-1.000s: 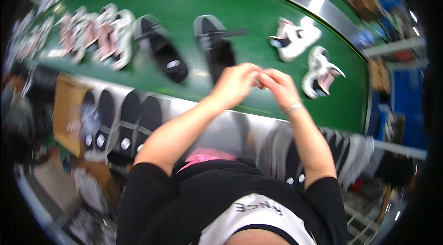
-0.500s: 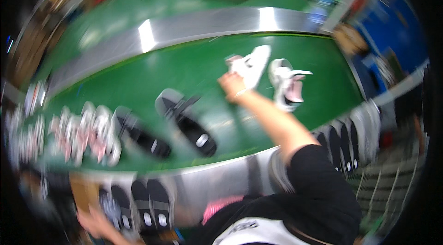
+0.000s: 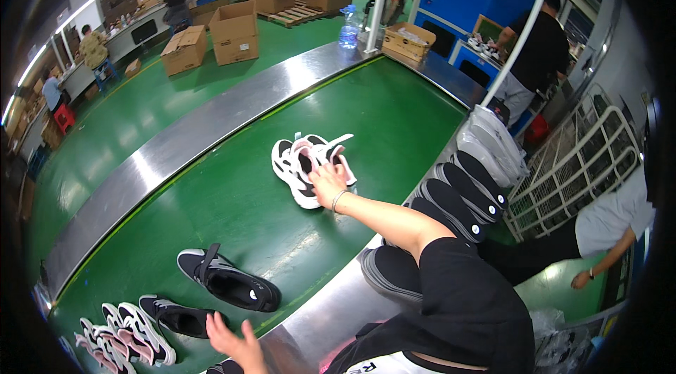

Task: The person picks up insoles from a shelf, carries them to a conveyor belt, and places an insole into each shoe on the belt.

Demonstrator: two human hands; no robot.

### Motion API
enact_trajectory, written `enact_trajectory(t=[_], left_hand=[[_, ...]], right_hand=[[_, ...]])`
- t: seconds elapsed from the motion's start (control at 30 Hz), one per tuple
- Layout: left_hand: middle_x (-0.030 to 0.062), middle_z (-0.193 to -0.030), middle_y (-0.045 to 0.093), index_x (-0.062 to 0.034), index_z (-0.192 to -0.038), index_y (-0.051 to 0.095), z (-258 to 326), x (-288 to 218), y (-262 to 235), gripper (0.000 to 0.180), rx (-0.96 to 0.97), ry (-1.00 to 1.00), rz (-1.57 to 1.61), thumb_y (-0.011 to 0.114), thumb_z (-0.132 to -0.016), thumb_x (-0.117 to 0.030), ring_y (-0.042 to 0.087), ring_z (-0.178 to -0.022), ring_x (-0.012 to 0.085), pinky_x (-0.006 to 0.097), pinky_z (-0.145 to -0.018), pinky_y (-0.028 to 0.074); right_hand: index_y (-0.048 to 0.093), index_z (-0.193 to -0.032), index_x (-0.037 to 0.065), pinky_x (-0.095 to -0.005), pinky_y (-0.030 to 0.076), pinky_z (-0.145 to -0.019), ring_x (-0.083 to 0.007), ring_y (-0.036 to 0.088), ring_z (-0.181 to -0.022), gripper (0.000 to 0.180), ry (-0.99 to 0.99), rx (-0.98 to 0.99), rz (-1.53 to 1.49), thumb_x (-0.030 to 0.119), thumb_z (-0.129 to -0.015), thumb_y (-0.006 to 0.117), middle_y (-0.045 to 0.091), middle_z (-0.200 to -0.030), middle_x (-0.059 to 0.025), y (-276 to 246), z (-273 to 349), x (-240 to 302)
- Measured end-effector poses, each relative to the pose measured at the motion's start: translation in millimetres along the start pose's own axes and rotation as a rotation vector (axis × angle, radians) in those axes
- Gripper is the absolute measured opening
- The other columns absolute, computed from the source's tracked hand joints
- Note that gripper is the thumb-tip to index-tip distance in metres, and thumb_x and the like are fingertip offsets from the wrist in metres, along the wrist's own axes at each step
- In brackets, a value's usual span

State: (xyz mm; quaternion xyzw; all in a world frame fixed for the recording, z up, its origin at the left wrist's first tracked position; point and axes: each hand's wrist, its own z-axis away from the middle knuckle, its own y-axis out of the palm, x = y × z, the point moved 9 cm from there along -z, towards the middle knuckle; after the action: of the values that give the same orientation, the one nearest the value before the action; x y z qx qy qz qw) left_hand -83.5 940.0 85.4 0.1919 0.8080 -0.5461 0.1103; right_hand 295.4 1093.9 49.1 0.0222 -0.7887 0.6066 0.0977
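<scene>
Two white, black and pink sneakers stand side by side on the green belt (image 3: 394,106): a left one (image 3: 285,171) and a right one (image 3: 318,143) with its strap sticking up. My right hand (image 3: 329,185) has its fingers curled into the opening of the pair, gripping a sneaker; which of the two it grips is partly hidden. Low in the picture, my left hand (image 3: 238,346) is held with fingers spread, holding nothing. Its fingertips are close to a dark shoe (image 3: 182,318); another black and grey strap shoe (image 3: 229,281) lies just beyond.
More white and pink sneakers (image 3: 127,335) line up at the lower left. Dark sole-shaped pieces (image 3: 451,198) lie in stacks along the near metal edge, beside bagged ones (image 3: 489,145). A water bottle (image 3: 348,27) and an open carton (image 3: 408,41) stand at the far end. People work nearby.
The view has turned rightward. The two sneakers, apart earlier, now stand together, with my right hand still at them. My left hand has come up from the lower left beside the dark shoe.
</scene>
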Motion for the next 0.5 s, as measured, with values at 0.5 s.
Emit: enact_trajectory(t=[0.5], left_hand=[[0.0255,-0.132,0.015,-0.0016,-0.082,0.049,-30,-47,84,0.048,0.144,0.068,0.165,0.078,-0.050,-0.022,0.009,-0.122,0.0457,0.050,-0.097,0.018]], right_hand=[[0.062,-0.091,0.020,-0.0429,0.034,-0.080,-0.0201,0.049,-0.094,0.037,0.304,0.407,0.128,0.042,-0.061,0.066,0.058,-0.090,-0.0068,47,4,-40]])
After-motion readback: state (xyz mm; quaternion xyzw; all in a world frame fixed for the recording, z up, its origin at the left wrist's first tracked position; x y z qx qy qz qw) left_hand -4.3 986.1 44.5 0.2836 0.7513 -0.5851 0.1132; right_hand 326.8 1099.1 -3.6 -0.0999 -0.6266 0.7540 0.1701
